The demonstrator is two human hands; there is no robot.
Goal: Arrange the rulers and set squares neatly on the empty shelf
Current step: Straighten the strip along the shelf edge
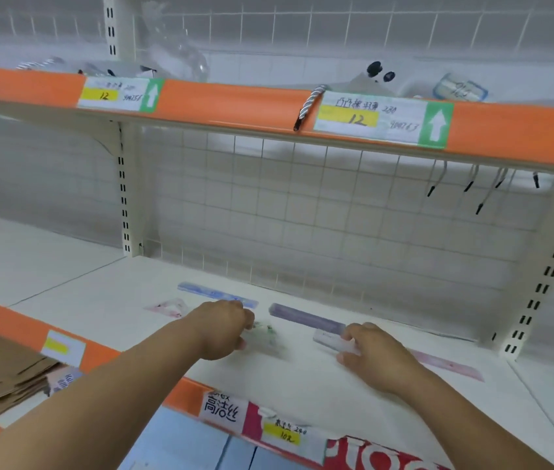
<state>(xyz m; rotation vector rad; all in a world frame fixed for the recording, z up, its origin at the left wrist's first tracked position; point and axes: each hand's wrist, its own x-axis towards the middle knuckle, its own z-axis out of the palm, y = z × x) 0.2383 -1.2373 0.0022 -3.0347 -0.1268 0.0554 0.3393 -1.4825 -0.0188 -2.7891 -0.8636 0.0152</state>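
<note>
left hand (224,329) pinching green square (266,335), right hand (372,356) gripping clear ruler (331,340); I'd be laying both parallel to purple ruler (306,318)

left hand (224,329) pinches green set square (268,335) | right hand (370,351) grips clear ruler (330,340) | both on white shelf (302,388)

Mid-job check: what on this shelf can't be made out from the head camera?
Head view:
Clear greenish piece at the left hand: motion-blurred, shape unclear.
Pale ruler: one end hidden inside the right hand.
Pink ruler: left end behind the right wrist.
Scale markings: too blurred to read.
</note>
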